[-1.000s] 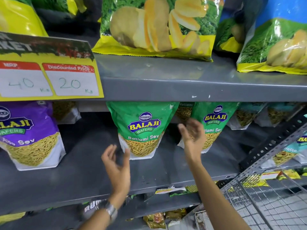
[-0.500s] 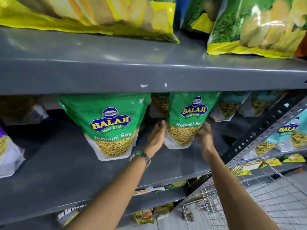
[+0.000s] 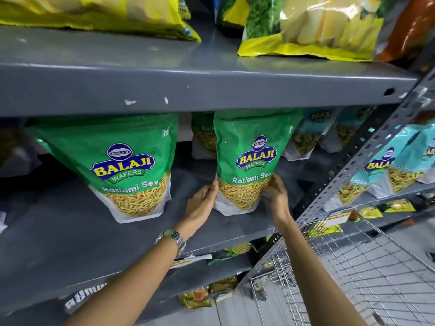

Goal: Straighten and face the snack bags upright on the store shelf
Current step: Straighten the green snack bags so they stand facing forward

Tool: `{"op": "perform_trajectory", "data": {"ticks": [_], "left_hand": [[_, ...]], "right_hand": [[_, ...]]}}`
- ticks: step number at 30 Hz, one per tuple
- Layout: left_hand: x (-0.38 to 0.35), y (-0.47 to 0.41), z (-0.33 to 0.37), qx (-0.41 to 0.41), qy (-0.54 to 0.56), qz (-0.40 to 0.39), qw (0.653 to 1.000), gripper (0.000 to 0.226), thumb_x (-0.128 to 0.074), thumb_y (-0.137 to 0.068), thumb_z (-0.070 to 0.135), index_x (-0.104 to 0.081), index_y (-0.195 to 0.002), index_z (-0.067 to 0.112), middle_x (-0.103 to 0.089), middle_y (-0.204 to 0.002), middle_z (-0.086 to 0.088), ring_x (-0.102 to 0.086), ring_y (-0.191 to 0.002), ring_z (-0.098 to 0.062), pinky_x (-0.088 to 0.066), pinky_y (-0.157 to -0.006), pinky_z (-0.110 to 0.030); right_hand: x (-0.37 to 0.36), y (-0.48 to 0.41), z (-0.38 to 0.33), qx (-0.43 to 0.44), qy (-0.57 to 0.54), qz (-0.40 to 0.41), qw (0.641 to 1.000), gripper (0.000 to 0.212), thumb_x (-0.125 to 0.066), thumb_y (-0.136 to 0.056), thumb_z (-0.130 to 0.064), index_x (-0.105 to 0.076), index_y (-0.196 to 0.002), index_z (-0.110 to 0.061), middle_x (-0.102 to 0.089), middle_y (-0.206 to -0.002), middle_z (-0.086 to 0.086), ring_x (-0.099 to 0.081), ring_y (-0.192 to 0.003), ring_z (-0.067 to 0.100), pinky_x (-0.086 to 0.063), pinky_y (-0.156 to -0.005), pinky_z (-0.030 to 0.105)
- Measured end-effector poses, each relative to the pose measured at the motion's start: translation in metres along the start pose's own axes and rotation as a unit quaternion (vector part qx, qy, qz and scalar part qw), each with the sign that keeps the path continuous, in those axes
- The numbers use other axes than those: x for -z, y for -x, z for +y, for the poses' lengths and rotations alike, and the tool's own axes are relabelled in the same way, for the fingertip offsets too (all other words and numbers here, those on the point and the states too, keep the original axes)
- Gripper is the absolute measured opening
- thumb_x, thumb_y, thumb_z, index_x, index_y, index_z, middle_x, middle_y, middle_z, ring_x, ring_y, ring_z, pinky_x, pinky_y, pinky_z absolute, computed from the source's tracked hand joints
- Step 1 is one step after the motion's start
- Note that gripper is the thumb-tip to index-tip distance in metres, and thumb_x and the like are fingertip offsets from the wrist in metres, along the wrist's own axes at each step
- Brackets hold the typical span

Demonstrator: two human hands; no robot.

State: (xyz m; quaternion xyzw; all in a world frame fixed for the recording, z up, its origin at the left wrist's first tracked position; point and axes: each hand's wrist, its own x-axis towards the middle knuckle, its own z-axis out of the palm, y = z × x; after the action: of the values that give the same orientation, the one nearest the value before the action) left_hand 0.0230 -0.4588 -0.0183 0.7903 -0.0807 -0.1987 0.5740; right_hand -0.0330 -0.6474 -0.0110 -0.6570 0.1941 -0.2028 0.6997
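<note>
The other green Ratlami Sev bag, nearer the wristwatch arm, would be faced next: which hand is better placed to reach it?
Left hand: it sits in the gap beside that Ratlami Sev bag; the right hand is beyond the held bag.

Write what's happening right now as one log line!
step: straighten bag | left hand: on green bag left edge | right hand: on its right edge | bag: upright, facing front | shelf: grey

Upper shelf lip [image 3: 211, 90] hides the tops of both green Ratlami Sev bags [image 3: 247, 161]. A third green bag [image 3: 202, 140] behind them shows only a strip btwn the two. Left hand [image 3: 200, 205] covers the held bag's lower left corner; fingers behind it can't be seen. Teal bags [image 3: 306, 135] at back are too dim to read. Chip bags up top [image 3: 317, 27] are cut off by the frame edge
</note>
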Motion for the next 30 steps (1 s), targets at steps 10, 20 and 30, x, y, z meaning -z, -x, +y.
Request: {"op": "perform_trajectory", "data": {"ticks": [10, 20, 30], "left_hand": [[-0.013, 0.037, -0.001, -0.024, 0.002, -0.003, 1.0, 0.038, -0.033, -0.083, 0.068, -0.056, -0.073, 0.039, -0.065, -0.091, 0.004, -0.06, -0.102, -0.025, -0.047, -0.088, -0.038], [-0.017, 0.04, -0.001, -0.005, 0.032, -0.018, 0.999, 0.041, -0.039, -0.087, 0.06, -0.061, -0.103, 0.03, -0.066, -0.111, 0.002, -0.059, -0.109, -0.021, -0.047, -0.094, -0.035], [0.045, 0.09, -0.07, -0.124, 0.351, 0.465, 0.803, 0.045, -0.047, -0.087, -0.011, -0.049, -0.099, 0.032, -0.056, -0.103, 0.005, -0.06, -0.091, 0.0, -0.048, -0.084, -0.015]], "right_hand": [[0.023, 0.03, 0.013, 0.001, -0.015, 0.033, 0.999, 0.042, -0.043, -0.085, -0.001, -0.051, -0.125, -0.013, -0.057, -0.107, 0.011, -0.054, -0.095, 0.024, -0.049, -0.076, 0.032], [0.015, 0.033, 0.017, 0.009, -0.031, 0.093, 0.995, 0.041, -0.041, -0.089, 0.001, -0.052, -0.126, -0.011, -0.059, -0.12, 0.015, -0.055, -0.105, 0.027, -0.049, -0.083, 0.034], [-0.082, 0.136, 0.049, 0.151, 0.059, 0.153, 0.975, 0.033, -0.047, -0.076, -0.002, -0.059, -0.09, -0.029, -0.066, -0.088, 0.0, -0.059, -0.08, 0.005, -0.046, -0.073, 0.018]]}}
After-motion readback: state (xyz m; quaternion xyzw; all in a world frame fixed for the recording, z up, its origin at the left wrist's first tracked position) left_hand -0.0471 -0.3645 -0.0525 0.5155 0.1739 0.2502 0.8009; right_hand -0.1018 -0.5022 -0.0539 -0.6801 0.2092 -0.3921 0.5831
